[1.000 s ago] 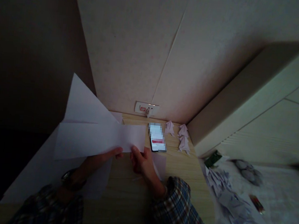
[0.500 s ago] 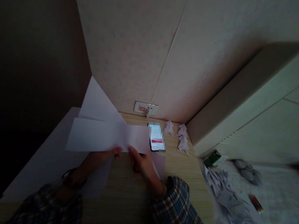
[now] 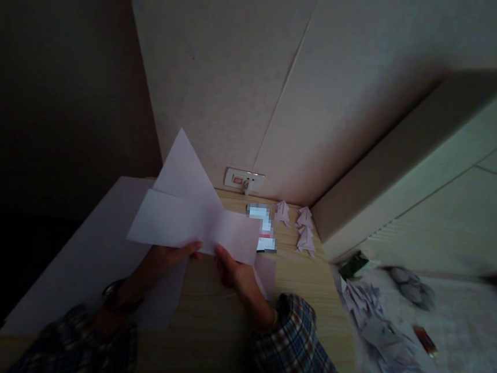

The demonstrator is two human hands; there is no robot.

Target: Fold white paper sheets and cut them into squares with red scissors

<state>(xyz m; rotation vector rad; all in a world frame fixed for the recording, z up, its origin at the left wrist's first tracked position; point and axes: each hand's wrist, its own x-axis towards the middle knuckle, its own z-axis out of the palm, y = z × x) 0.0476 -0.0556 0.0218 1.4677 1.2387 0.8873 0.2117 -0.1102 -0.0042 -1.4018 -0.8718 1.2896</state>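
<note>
Both my hands hold a white sheet of paper (image 3: 193,219) raised above the desk. Its left part spreads into two flaps, one pointing up toward the wall and one toward the left. My left hand (image 3: 186,252) pinches the lower edge near the middle, thumb on top. Just beside it, my right hand (image 3: 232,269) grips the same edge with the thumb over the right-hand strip. The fingers under the paper are mostly hidden. Below lie large white sheets (image 3: 89,259) on the left and a smaller piece of paper (image 3: 267,272) by my right wrist.
A lit phone (image 3: 257,211) lies behind the paper, partly covered. Several folded paper figures (image 3: 305,239) stand at the desk's back right. A wall socket (image 3: 244,180) holds a plug. Right of the wooden desk (image 3: 304,296), a heap of papers (image 3: 375,325) lies on a pale surface.
The paper has shifted right and tilted, its upper flap swinging rightward and its right end now covering more of the phone. Both hands keep their pinch in nearly the same place.
</note>
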